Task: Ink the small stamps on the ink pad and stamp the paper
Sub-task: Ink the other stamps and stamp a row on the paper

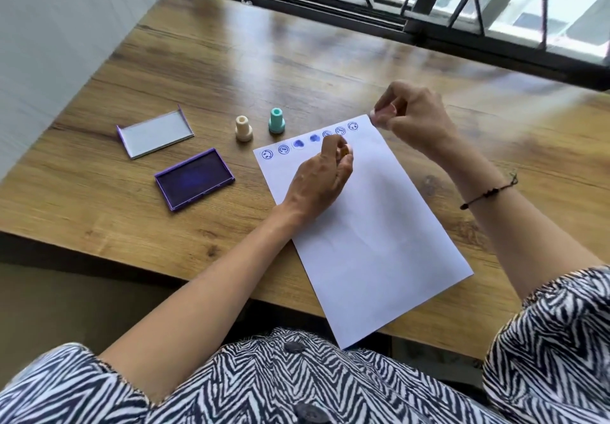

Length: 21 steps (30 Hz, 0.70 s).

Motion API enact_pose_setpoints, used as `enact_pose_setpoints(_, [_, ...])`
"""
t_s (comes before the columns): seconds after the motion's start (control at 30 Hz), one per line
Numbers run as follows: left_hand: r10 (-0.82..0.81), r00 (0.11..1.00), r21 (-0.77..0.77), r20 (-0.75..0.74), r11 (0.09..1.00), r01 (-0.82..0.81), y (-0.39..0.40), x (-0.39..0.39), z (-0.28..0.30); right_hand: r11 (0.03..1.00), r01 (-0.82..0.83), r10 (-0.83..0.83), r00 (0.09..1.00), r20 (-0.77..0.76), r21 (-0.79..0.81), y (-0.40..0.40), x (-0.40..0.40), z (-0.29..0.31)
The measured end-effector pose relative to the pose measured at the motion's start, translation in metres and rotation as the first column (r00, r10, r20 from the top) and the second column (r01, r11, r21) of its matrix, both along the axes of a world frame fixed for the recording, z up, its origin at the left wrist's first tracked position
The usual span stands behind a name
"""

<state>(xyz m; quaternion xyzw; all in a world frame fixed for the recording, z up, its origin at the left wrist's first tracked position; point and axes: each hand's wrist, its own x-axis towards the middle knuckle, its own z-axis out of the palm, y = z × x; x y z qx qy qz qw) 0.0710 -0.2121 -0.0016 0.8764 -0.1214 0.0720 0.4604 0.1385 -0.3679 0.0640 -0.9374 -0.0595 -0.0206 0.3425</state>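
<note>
Orange stamp mostly hidden inside left hand; face unseen. Pink stamp largely covered by right hand. Print designs at 12 o'clock paper edge too small to read. Bench blurred at 9 o'clock.

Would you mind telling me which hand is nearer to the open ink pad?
Left. The left hand is over the paper, just right of the ink pad; the right hand is at the paper's far corner.

Zebra-striped blouse, dark cord bracelet
</note>
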Motion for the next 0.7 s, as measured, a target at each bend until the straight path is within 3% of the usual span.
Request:
enact_pose_setpoints(0.13, [0.002, 1.0, -0.042, -0.026, 0.999, -0.003, 0.001, -0.001, 0.003, 0.999, 0.004, -0.003, 1.0, -0.02, 0.051, 0.001, -0.002, 0.001])
enact_pose_setpoints(0.23, [0.068, 0.993, -0.222, -0.095, 0.971, -0.088, 0.006, 0.002, 0.009, 0.962, -0.01, 0.047, 0.991, -0.129, 0.273, 0.009, -0.01, 0.007])
enact_pose_setpoints(0.37, [0.109, 0.968, -0.478, -0.226, 0.854, -0.208, 0.016, 0.002, 0.017, 0.867, -0.091, 0.207, 0.96, -0.188, 0.49, 0.027, -0.025, 0.016])
enact_pose_setpoints(0.53, [0.041, 0.973, -0.65, -0.228, 0.738, -0.183, 0.034, -0.006, 0.028, 0.822, -0.16, 0.293, 0.942, -0.165, 0.547, 0.056, -0.04, 0.023])
enact_pose_setpoints(0.7, [0.041, 0.976, -0.729, -0.214, 0.658, -0.187, 0.053, -0.022, 0.035, 0.811, -0.192, 0.308, 0.943, -0.124, 0.553, 0.078, -0.049, 0.023])
